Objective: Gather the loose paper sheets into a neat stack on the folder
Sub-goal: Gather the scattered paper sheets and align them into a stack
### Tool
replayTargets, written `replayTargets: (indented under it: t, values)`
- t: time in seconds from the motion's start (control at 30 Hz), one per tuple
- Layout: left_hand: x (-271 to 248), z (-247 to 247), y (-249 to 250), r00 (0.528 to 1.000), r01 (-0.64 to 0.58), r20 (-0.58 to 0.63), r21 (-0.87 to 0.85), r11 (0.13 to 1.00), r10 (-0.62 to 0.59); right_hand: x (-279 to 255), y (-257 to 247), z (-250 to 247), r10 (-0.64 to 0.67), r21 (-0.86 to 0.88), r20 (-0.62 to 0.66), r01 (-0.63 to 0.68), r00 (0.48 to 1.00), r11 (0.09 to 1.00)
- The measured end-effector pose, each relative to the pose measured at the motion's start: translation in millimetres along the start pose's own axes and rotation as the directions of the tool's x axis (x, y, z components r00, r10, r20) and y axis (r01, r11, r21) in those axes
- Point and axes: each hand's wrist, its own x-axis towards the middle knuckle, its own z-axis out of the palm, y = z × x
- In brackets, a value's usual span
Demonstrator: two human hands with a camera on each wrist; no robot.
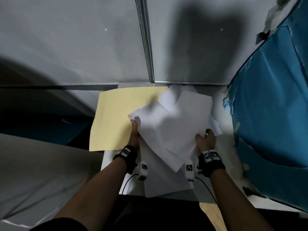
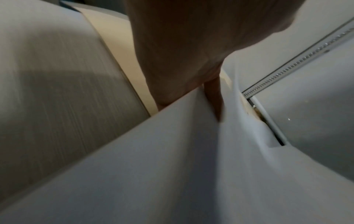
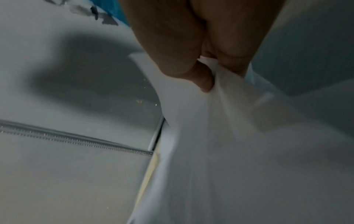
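Holding an untidy bundle of white paper sheets (image 1: 168, 129) between them, both hands work at the middle of the bench (image 1: 223, 144). The left hand (image 1: 134, 134) takes the bundle's left edge, thumb lying on top of the uppermost sheet; the left wrist view shows a finger (image 2: 214, 98) tucked between two sheets, so its grip is closed on the paper. The right hand (image 1: 205, 140) takes the right edge, and the right wrist view shows thumb (image 3: 203, 78) and fingers pinching a bunched fold of paper there, a narrow grip with the sheet creased around it.

The sheets are fanned at different angles, their corners sticking out toward the wall and toward the person. They overlap the right part of a pale yellow folder (image 1: 116, 117), which lies flat on the bench with its left part bare and its near left corner hanging past the bench edge. One more sheet (image 1: 160, 184) lies under the bundle, reaching toward the near edge of the bench.

Blue plastic sheeting (image 1: 273, 97) hangs just to the right of the bench. A grey wall panel with a metal rail (image 1: 146, 40) stands behind it. Both wrists wear black straps with printed markers (image 1: 210, 155).
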Motion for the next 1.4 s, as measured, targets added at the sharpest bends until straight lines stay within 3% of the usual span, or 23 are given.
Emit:
replayTargets:
  t: [0.03,0.1,0.17,0.27,0.33,0.4,0.47,0.57,0.63,0.7,0.77,0.87,0.93,1.0,1.07,1.13,1.23,1.33,1.4]
  values:
    - [3.9,-5.2,-5.1,1.000,0.000,-0.028,0.029,1.000,0.000,-3.9,6.7,1.7,-0.015,-0.024,0.025,0.016,1.000,1.000]
    - [9.1,-8.1,-9.7,0.988,-0.039,-0.131,0.269,0.962,0.077,-11.0,11.8,0.3,-0.054,-0.102,0.077,0.062,0.996,0.993]
    - [20.9,-14.4,-15.5,0.956,-0.098,-0.166,0.591,0.801,0.240,-10.3,10.3,-8.1,-0.094,-0.183,0.041,0.100,0.995,0.978]
    - [30.3,-21.5,-21.6,0.918,-0.142,-0.151,0.741,0.656,0.368,5.5,-0.6,-29.7,-0.186,-0.226,-0.048,0.170,0.981,0.959]
    - [34.7,-24.7,-24.6,0.877,-0.204,-0.169,0.717,0.667,0.450,17.9,-10.8,-40.9,-0.231,-0.273,-0.017,0.217,0.973,0.937]
    - [31.7,-22.9,-24.9,0.842,-0.270,-0.240,0.590,0.761,0.484,19.4,-20.3,-40.2,-0.241,-0.300,0.101,0.260,0.965,0.918]
    - [27.5,-17.9,-25.1,0.842,-0.294,-0.312,0.419,0.859,0.440,13.0,-22.5,-28.4,-0.274,-0.279,0.209,0.326,0.939,0.903]
    - [28.0,-11.4,-24.2,0.885,-0.227,-0.305,0.377,0.898,0.352,4.4,-7.0,4.3,-0.286,-0.289,0.325,0.382,0.902,0.878]
    - [28.9,-7.7,-23.0,0.932,-0.137,-0.232,0.490,0.861,0.279,-1.8,3.4,22.0,-0.262,-0.294,0.419,0.403,0.869,0.867]
    - [29.9,-7.4,-24.6,0.945,-0.107,-0.199,0.562,0.820,0.260,-5.1,6.1,27.5,-0.240,-0.286,0.485,0.412,0.841,0.865]
    - [24.3,-6.7,-17.2,0.942,-0.174,-0.164,0.507,0.844,0.293,-2.8,1.0,18.6,-0.240,-0.246,0.409,0.360,0.880,0.900]
    - [15.5,-8.7,5.5,0.951,-0.272,-0.026,0.402,0.874,0.308,2.4,-25.5,-10.1,-0.223,0.017,0.171,0.223,0.960,0.975]
    - [11.1,-8.5,22.4,0.950,-0.304,0.062,0.385,0.871,0.305,-1.7,-47.7,-26.5,-0.234,0.193,0.270,0.186,0.934,0.963]
    - [5.3,2.0,36.3,0.951,-0.308,0.117,0.386,0.870,0.285,-9.0,-63.1,-31.3,-0.230,0.306,0.450,0.093,0.863,0.947]
    - [-5.1,20.4,49.4,0.938,-0.345,0.120,0.431,0.834,0.326,-20.5,-76.2,-25.9,-0.228,0.406,0.512,0.000,0.828,0.914]
    - [-18.4,40.9,61.3,0.901,-0.408,0.082,0.494,0.768,0.426,-33.4,-96.3,-23.4,-0.269,0.423,0.437,0.068,0.859,0.904]
    - [-45.2,66.2,82.8,0.769,-0.554,0.051,0.551,0.624,0.637,-57.6,-134.7,-41.4,-0.405,0.420,0.279,0.269,0.871,0.867]
    - [-69.0,77.2,100.3,0.618,-0.694,0.131,0.556,0.459,0.776,-79.0,-164.0,-69.0,-0.543,0.396,0.140,0.456,0.828,0.797]
    - [-78.2,78.8,106.8,0.579,-0.743,0.184,0.521,0.421,0.794,-87.2,-175.0,-81.3,-0.630,0.390,0.114,0.549,0.768,0.739]
